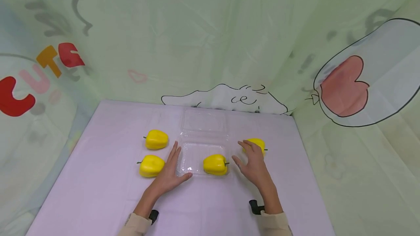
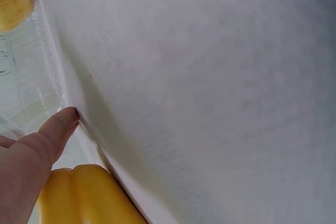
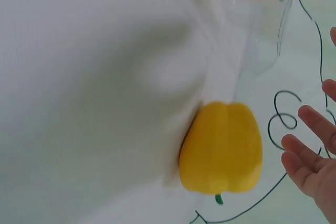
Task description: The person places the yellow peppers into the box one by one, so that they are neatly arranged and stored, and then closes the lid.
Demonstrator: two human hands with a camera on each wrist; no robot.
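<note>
Just right of frame centre, one yellow pepper sits in the clear clamshell tray, stem pointing right. Another pepper lies beyond the right hand, whose fingers hover spread, gripping nothing. The left hand rests flat against the tray's left edge. Wrist views are blurred.

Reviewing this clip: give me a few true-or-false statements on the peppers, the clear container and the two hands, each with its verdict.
1. Four yellow peppers are on the table. True.
2. The clear container has its lid closed. False: the lid lies open behind it.
3. One pepper sits inside the container. True.
4. The right hand grips a pepper. False: its fingers are spread above the right-side pepper, holding nothing.
5. The left hand lies flat beside the container. True.
</note>
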